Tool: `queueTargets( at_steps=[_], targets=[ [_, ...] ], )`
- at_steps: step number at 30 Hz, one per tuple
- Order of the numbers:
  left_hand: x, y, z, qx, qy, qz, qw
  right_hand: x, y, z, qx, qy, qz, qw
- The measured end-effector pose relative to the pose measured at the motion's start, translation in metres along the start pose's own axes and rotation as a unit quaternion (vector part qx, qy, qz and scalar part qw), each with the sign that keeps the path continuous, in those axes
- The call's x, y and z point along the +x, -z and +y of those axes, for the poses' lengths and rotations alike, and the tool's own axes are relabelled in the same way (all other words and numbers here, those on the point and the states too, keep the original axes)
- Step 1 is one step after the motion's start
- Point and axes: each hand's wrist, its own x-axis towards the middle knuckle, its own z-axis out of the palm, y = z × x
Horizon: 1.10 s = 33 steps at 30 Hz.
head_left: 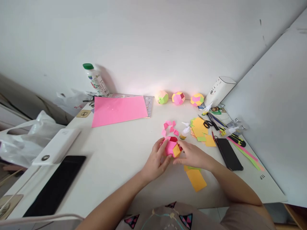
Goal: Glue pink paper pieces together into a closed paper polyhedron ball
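Observation:
A partly open, many-sided paper ball, pink with an orange face, is between my two hands just above the table. My left hand grips its left side, fingers over the top edge and thumb low at the front. On the right, my right hand is closed on the ball near the orange face. Dark pink shows inside its open top. Just behind the ball, several small folded pink paper pieces lie in a loose ring. Close by stands a small glue bottle with a white nozzle.
Three finished paper balls sit along the wall. Orange and green paper sheets, scissors, pens and a black phone lie at right. Pink sheets, a bottle, a white box and a black tablet occupy the left.

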Motion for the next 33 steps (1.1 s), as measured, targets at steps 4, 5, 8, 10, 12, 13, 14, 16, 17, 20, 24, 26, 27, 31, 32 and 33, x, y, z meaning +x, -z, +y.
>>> queueTargets(
  at_steps=[4,5,8,10,12,13,14,16,17,20,24,26,27,31,32,33],
  targets=[
    [0.0,0.002,-0.001,0.018,-0.003,0.013,1.0,0.003,-0.003,0.002,-0.02,0.03,0.015,0.999],
    [0.0,0.002,-0.002,0.028,-0.004,0.019,0.999,0.003,-0.003,0.002,-0.03,0.039,0.015,0.999],
    [0.0,0.004,-0.004,0.067,-0.001,0.031,0.997,0.005,-0.002,0.005,-0.058,0.093,0.003,0.994],
    [-0.001,0.007,-0.002,0.086,0.0,0.039,0.996,0.005,0.0,0.006,-0.077,0.126,-0.013,0.989],
    [-0.001,0.009,0.002,0.091,-0.008,0.052,0.994,0.005,0.001,0.007,-0.096,0.143,-0.027,0.985],
    [-0.002,0.011,0.004,0.091,-0.017,0.061,0.994,0.005,0.002,0.007,-0.102,0.147,-0.031,0.983],
    [-0.002,0.012,0.006,0.091,-0.026,0.064,0.993,0.005,0.003,0.007,-0.107,0.152,-0.035,0.982],
    [-0.002,0.015,0.01,0.098,-0.053,0.049,0.993,0.004,0.004,0.007,-0.108,0.168,-0.038,0.979],
    [-0.002,0.016,0.01,0.099,-0.065,0.037,0.992,0.004,0.005,0.007,-0.105,0.176,-0.039,0.978],
    [-0.002,0.016,0.01,0.068,-0.067,0.012,0.995,0.004,0.006,0.005,-0.085,0.191,-0.03,0.977],
    [-0.003,0.014,0.009,0.025,-0.036,-0.014,0.999,0.004,0.004,0.002,-0.093,0.203,-0.004,0.975],
    [-0.003,0.014,0.011,0.013,-0.023,-0.022,0.999,0.003,0.003,0.001,-0.101,0.206,0.003,0.973],
    [-0.003,0.015,0.012,0.003,-0.014,-0.023,1.0,0.003,0.002,0.001,-0.101,0.205,0.006,0.973],
    [-0.003,0.018,0.017,-0.075,0.047,-0.029,0.996,0.003,0.001,0.001,-0.083,0.194,0.02,0.977],
    [-0.002,0.019,0.017,-0.101,0.065,-0.032,0.992,0.004,0.001,0.002,-0.073,0.19,0.025,0.979],
    [-0.001,0.02,0.017,-0.13,0.081,-0.034,0.988,0.004,0.001,0.002,-0.06,0.187,0.031,0.98]
  ],
)
